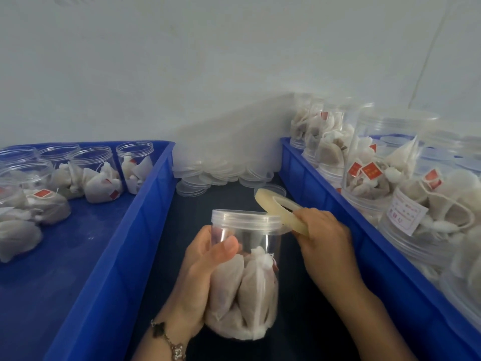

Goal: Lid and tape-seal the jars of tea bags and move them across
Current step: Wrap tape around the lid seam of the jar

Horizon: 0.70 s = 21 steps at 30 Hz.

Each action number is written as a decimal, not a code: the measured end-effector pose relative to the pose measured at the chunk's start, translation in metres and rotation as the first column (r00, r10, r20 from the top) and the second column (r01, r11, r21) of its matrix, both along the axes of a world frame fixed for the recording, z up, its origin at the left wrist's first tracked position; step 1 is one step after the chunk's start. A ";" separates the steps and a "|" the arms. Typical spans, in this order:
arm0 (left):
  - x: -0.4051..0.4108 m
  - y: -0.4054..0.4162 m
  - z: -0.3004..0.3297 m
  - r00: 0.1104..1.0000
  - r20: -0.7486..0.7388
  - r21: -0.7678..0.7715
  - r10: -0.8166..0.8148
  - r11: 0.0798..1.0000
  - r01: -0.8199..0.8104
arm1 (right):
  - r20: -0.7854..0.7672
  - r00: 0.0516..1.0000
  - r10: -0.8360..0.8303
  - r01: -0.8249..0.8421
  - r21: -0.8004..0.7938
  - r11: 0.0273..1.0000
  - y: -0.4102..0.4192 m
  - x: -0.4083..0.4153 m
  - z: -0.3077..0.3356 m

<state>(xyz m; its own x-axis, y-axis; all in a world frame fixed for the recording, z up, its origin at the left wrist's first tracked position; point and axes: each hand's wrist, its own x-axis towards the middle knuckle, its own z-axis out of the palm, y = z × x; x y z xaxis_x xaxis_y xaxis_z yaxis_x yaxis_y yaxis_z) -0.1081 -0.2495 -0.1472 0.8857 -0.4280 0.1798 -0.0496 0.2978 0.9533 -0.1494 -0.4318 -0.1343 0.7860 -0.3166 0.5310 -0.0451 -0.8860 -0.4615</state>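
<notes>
Left hand (205,267): wrapped around the body of the jar (246,272), thumb laid across the clear wall, fingers curled behind; a bracelet (169,340) is worn at the wrist.
Jar: held upright above the dark table (187,220) between the two blue crates; tea bags (247,290) are packed in the lower half and the lid (246,218) is already on.
Right hand (322,238): closed round the tape roll (281,211), whose edge is held against the lid's rim.
Handling: judged light; thin clear plastic, smooth and likely slippery, probably flexing if squeezed, so the body is best gripped low and firmly.
Left crate (145,217): open, unlidded jars.
Right crate (325,204): lidded jars stacked.
Spare lids (221,173): piled behind.
</notes>
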 end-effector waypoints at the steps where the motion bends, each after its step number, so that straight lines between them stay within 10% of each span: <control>1: 0.000 -0.001 0.000 1.000 -0.008 -0.016 -0.025 1.000 0.025 | -0.007 1.000 -0.002 0.003 0.015 1.000 0.000 0.000 0.001; 21: -0.003 -0.035 0.011 0.985 -0.114 0.120 -0.132 0.982 0.146 | -0.215 0.977 0.005 0.006 0.050 0.999 0.011 0.001 -0.005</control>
